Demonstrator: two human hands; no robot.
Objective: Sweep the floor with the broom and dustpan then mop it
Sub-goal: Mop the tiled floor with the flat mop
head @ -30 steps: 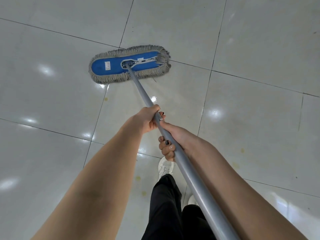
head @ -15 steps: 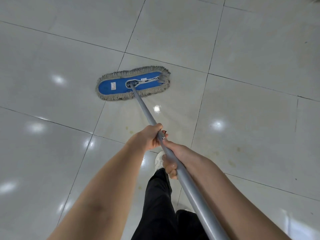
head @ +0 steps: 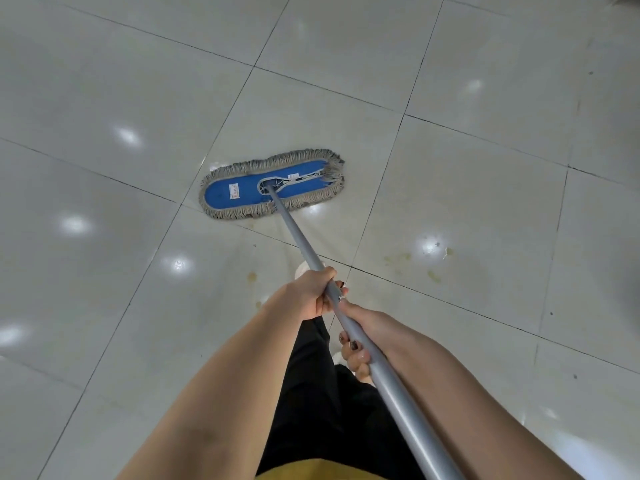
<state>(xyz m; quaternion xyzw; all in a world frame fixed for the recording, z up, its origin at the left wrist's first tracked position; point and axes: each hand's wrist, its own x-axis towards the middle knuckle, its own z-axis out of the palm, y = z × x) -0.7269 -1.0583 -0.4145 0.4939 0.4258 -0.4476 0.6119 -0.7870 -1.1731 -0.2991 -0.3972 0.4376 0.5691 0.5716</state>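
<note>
Since the earlier frames the mop head (head: 242, 188) has dropped lower in the view, toward the person. Both hands have come down with it, and their hold is unchanged.

The floor (head: 485, 202) is glossy pale tile with dark joints. The mop head lies flat on it, with its left end at a joint crossing.

Black trousers (head: 329, 410) fill the lower centre, on the near side of the mop head.

The grey pole (head: 301, 244) runs from the socket at the centre of the mop head back to the bottom edge.

The mop head is a blue pad with a beige fringe. Its right end is angled farther away than its left.

The left hand (head: 308, 296) wraps fully round the pole and is the hand nearer the mop head. The right hand (head: 367, 323) grips the pole just behind it, its fingers (head: 353, 351) curled under.

Yellowish stains (head: 398, 259) lie to the right of the mop head, on its near side.

A white shoe tip (head: 303, 268) shows between the mop head and the left hand.
</note>
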